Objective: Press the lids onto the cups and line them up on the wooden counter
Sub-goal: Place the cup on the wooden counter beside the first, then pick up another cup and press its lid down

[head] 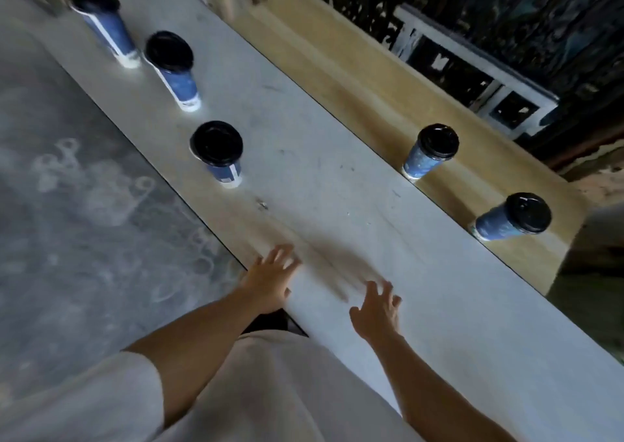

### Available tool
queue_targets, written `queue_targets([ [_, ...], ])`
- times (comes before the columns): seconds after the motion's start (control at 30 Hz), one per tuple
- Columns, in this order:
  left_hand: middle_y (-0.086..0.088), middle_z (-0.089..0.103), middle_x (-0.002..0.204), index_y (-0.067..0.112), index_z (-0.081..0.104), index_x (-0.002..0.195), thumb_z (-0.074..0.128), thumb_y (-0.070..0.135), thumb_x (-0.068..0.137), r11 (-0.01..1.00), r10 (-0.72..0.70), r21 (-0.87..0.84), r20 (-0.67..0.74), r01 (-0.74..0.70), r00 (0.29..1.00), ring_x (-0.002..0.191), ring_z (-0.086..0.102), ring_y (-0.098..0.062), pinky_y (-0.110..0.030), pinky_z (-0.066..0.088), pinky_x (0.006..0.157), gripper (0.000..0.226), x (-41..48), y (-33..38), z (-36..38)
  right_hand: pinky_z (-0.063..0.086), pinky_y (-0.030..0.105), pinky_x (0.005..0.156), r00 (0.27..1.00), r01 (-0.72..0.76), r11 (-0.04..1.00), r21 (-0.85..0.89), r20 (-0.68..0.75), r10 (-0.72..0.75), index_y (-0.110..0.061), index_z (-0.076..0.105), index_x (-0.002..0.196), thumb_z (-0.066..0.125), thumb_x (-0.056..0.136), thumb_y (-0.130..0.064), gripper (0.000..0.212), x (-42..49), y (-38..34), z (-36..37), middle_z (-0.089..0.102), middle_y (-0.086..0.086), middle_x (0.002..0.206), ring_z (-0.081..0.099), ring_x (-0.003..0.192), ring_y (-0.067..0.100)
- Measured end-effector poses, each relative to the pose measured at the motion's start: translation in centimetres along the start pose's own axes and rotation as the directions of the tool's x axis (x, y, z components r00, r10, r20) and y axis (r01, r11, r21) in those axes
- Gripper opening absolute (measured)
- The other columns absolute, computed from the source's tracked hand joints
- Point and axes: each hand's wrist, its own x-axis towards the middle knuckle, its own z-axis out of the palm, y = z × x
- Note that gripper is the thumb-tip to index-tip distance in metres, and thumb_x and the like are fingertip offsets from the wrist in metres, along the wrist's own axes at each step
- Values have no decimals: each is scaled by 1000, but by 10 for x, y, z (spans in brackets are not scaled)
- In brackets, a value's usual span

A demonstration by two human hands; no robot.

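Two blue paper cups with black plastic lids (432,152) stand on the light wooden counter (337,70); three more lidded cups (219,152) stand on the pale stone worktop (320,178) beside it. The left hand (270,279) and right hand (376,310) hover there, fingers spread, holding nothing.

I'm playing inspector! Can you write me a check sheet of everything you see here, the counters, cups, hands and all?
Surface: a long white counter, with a wooden counter beside it.
Job's things: first cup, second cup and third cup stand on the white counter. Fourth cup and fifth cup stand on the wooden counter. All five wear black lids.
Clutter: small dark specks on the white counter.
Hands: left hand and right hand are open with fingers spread, holding nothing.
Cables: nothing seen.
Surroundings: grey floor with pale ring marks; a white frame beyond the wooden counter.
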Motion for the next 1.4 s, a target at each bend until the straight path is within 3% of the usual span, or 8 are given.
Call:
queue_targets([
  [0.2, 2, 1, 169, 24, 24, 157, 47, 30, 101, 999, 27, -45, 21, -26, 999, 155, -1, -21, -50, 25, 118, 61, -14, -19, -11, 45, 42, 97, 995, -87, 996, 38, 61, 84, -15, 42, 141, 57, 94, -27, 50, 7, -18, -9, 26, 15, 147, 35, 130, 40],
  [0.37, 0, 13, 168, 19, 35, 152, 48, 25, 97, 978, 204, 40, 11, -205, 979, 151, 16, -27, -46, 32, 113, 57, -7, -52, -20, 45, 38, 96, 978, -206, 975, 83, 43, 203, -14, 40, 143, 60, 94, -26, 55, 1, -41, 5, 24, 12, 152, 36, 132, 37],
  [0.63, 2, 20, 167, 18, 49, 143, 43, 19, 95, 963, 263, 51, 26, -264, 964, 153, 18, -21, -46, 26, 119, 49, 8, -183, -69, 39, 36, 106, 840, -541, 822, 175, 76, 537, -5, 35, 141, 61, 90, -31, 62, 17, -163, 6, 37, 17, 139, 39, 127, 32],
  [0.8, 5, 18, 168, 25, 45, 147, 45, 15, 91, 986, 165, 26, 26, -166, 986, 155, 10, -15, -38, 24, 118, 57, 8, -260, -94, 40, 39, 104, 905, -424, 875, 232, 124, 406, -10, 39, 143, 59, 91, -34, 60, 27, -250, 7, 31, 16, 145, 37, 130, 37],
  [0.93, 2, 29, 163, 20, 52, 141, 50, 19, 91, 998, 34, -51, -26, -36, 999, 149, 23, -21, -38, 33, 115, 49, 25, -283, -117, 40, 39, 104, 967, -226, 952, 206, 163, 194, -13, 44, 142, 58, 88, -29, 58, 29, -291, 14, 22, 13, 148, 33, 130, 36],
  [1.13, -13, 48, 144, 10, 46, 142, 61, 22, 93, 804, -334, -511, 34, 304, 942, 128, 52, -33, -37, 45, 96, 53, 61, -275, -151, 40, 32, 78, 973, -138, 987, 79, 196, 120, -9, 50, 116, 56, 92, -24, 29, 44, -284, -1, 29, 11, 132, 40, 118, 33],
  [1.3, -12, 53, 137, 10, 48, 136, 77, 13, 74, 747, -259, -608, 106, 269, 960, 126, 52, -30, -35, 47, 94, 68, 78, -272, -170, 40, 33, 106, 961, -182, 977, 110, 232, 153, -11, 55, 135, 51, 93, -26, 45, 86, -260, -27, 47, 13, 141, 43, 133, 33],
  [1.4, -7, 53, 137, 24, 46, 137, 78, 29, 48, 754, -143, -643, 40, 135, 989, 123, 56, -24, -38, 52, 95, 95, 74, -266, -179, 51, 28, 89, 948, -240, 943, 231, 263, 177, -16, 67, 115, 58, 89, -31, 32, 96, -252, -32, 67, 11, 116, 63, 114, 28],
])
